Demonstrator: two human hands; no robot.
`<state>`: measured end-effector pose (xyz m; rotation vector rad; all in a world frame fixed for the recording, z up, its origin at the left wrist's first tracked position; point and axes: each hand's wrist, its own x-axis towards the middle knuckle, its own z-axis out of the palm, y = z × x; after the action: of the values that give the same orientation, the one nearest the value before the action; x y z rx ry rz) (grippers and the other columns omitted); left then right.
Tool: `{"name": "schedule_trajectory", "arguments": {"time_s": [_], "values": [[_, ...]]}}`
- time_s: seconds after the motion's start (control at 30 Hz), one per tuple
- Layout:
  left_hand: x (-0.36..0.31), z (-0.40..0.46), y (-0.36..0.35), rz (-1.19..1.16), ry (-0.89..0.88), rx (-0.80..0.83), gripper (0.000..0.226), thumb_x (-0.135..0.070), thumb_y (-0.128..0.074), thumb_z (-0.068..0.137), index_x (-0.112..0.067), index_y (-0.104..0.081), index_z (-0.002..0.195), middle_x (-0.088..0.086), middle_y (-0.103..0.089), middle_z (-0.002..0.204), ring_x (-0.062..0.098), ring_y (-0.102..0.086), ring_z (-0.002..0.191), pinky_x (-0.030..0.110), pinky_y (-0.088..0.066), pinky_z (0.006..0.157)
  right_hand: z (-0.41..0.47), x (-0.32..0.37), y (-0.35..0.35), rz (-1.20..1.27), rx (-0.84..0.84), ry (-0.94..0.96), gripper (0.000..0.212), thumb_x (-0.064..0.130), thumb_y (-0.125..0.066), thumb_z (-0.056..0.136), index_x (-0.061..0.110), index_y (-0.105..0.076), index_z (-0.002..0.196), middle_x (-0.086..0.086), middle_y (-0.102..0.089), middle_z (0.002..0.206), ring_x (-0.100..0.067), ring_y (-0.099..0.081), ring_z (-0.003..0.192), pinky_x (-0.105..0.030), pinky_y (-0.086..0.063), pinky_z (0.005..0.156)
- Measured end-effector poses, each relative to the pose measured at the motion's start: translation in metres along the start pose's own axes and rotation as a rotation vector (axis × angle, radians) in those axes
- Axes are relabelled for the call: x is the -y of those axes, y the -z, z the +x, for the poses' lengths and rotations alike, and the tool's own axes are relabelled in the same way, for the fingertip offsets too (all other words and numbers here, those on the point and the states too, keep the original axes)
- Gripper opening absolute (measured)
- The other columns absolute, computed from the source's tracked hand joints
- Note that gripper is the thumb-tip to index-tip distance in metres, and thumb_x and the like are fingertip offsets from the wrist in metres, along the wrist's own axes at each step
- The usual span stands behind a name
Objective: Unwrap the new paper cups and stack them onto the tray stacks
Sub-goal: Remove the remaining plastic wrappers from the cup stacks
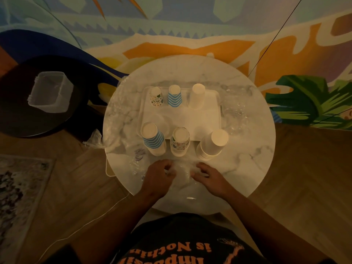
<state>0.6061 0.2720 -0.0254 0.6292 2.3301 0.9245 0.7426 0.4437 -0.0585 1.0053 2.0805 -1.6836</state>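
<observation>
On the white tray point(182, 115) stand three upside-down cup stacks at its far side: a patterned one point(156, 96), a blue-striped one point(174, 96) and a plain white one point(197, 96). Nearer me, off the tray's front edge, stand three taller upside-down stacks: blue-striped point(153, 139), patterned point(180, 141) and plain white point(213, 144). My left hand point(158, 177) and my right hand point(207, 177) both grip a piece of clear plastic wrap point(182, 171) on the table between them, fingers curled into it.
The round marble table point(253, 130) carries more crumpled clear wrap at its right point(235, 111) and left point(116, 134). A clear plastic box point(50, 92) sits on a dark chair at the left. A painted wall rises behind the table.
</observation>
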Motion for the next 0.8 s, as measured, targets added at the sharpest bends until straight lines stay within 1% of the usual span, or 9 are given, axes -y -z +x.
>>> {"name": "schedule_trajectory", "arguments": {"time_s": [0.1, 0.17, 0.3, 0.37, 0.47, 0.53, 0.6, 0.7, 0.8], "values": [[-0.001, 0.002, -0.002, 0.049, -0.001, -0.021, 0.005, -0.022, -0.073, 0.086, -0.019, -0.073, 0.089, -0.007, -0.069, 0.086, 0.010, -0.064, 0.080, 0.035, -0.056, 0.077, -0.014, 0.008, -0.001, 0.060, -0.063, -0.025, 0.063, 0.053, -0.063, 0.093, 0.022, -0.053, 0.146, 0.005, -0.056, 0.145, -0.010, -0.055, 0.126, -0.026, -0.042, 0.102], [-0.007, 0.003, -0.005, 0.076, 0.000, -0.009, 0.010, -0.026, -0.075, 0.085, -0.019, -0.072, 0.092, -0.007, -0.068, 0.087, 0.009, -0.063, 0.078, 0.030, -0.054, 0.074, -0.027, 0.015, -0.003, 0.109, -0.047, -0.014, 0.077, 0.068, -0.065, 0.084, 0.030, -0.049, 0.149, 0.009, -0.052, 0.148, -0.007, -0.053, 0.128, -0.029, -0.043, 0.107], [-0.017, 0.005, -0.012, 0.023, -0.006, 0.021, 0.012, -0.023, -0.078, 0.084, -0.018, -0.070, 0.090, -0.011, -0.065, 0.080, 0.002, -0.059, 0.071, 0.016, -0.046, 0.065, -0.037, 0.025, -0.012, -0.232, -0.061, 0.184, 0.088, 0.056, -0.079, 0.079, 0.034, -0.039, 0.153, 0.020, -0.035, 0.150, 0.002, -0.032, 0.139, -0.020, -0.028, 0.114], [-0.017, 0.007, -0.015, -0.060, -0.012, 0.058, 0.013, -0.020, -0.081, 0.082, -0.018, -0.070, 0.089, -0.009, -0.068, 0.079, 0.003, -0.062, 0.071, 0.019, -0.050, 0.066, -0.034, 0.026, -0.014, -0.246, -0.147, 0.245, 0.073, 0.044, -0.080, 0.082, 0.031, -0.049, 0.147, 0.015, -0.047, 0.146, 0.000, -0.043, 0.132, -0.017, -0.033, 0.110], [-0.014, 0.009, -0.017, -0.162, -0.055, 0.116, 0.016, -0.022, -0.083, 0.081, -0.025, -0.070, 0.091, -0.009, -0.070, 0.084, 0.004, -0.065, 0.080, 0.018, -0.050, 0.071, -0.028, 0.023, -0.010, -0.206, -0.287, 0.273, 0.042, 0.033, -0.077, 0.087, 0.028, -0.068, 0.128, 0.008, -0.068, 0.123, -0.005, -0.062, 0.109, -0.031, -0.051, 0.097], [-0.011, 0.007, -0.014, -0.206, -0.068, 0.149, 0.024, -0.030, -0.082, 0.082, -0.038, -0.066, 0.097, -0.015, -0.068, 0.099, -0.003, -0.062, 0.093, 0.014, -0.049, 0.077, -0.023, 0.021, -0.007, -0.253, -0.334, 0.319, 0.027, 0.026, -0.075, 0.088, 0.025, -0.074, 0.115, 0.006, -0.072, 0.109, -0.008, -0.066, 0.097, -0.033, -0.055, 0.087], [-0.007, 0.005, -0.010, -0.189, -0.073, 0.220, 0.044, -0.039, -0.085, 0.078, -0.045, -0.059, 0.113, -0.022, -0.058, 0.118, -0.009, -0.055, 0.105, 0.013, -0.050, 0.082, -0.019, 0.022, -0.006, -0.319, -0.389, 0.381, 0.016, 0.019, -0.076, 0.088, 0.022, -0.078, 0.103, 0.005, -0.072, 0.098, -0.010, -0.066, 0.088, -0.029, -0.054, 0.078], [0.000, 0.000, -0.008, -0.084, -0.179, 0.329, 0.079, -0.040, -0.088, 0.072, -0.037, -0.048, 0.141, -0.027, -0.043, 0.132, -0.016, -0.045, 0.114, 0.005, -0.043, 0.083, -0.015, 0.025, -0.005, -0.342, -0.452, 0.397, 0.011, 0.015, -0.076, 0.087, 0.021, -0.078, 0.096, 0.008, -0.071, 0.090, -0.009, -0.065, 0.082, -0.025, -0.051, 0.075], [0.001, 0.001, -0.015, -0.015, -0.222, 0.270, 0.071, -0.031, -0.085, 0.078, -0.024, -0.054, 0.141, -0.014, -0.048, 0.129, -0.008, -0.052, 0.100, 0.004, -0.043, 0.075, -0.014, 0.028, -0.005, -0.354, -0.464, 0.446, 0.013, 0.015, -0.070, 0.092, 0.018, -0.078, 0.101, 0.005, -0.073, 0.095, -0.012, -0.067, 0.085, -0.029, -0.055, 0.077]]}}
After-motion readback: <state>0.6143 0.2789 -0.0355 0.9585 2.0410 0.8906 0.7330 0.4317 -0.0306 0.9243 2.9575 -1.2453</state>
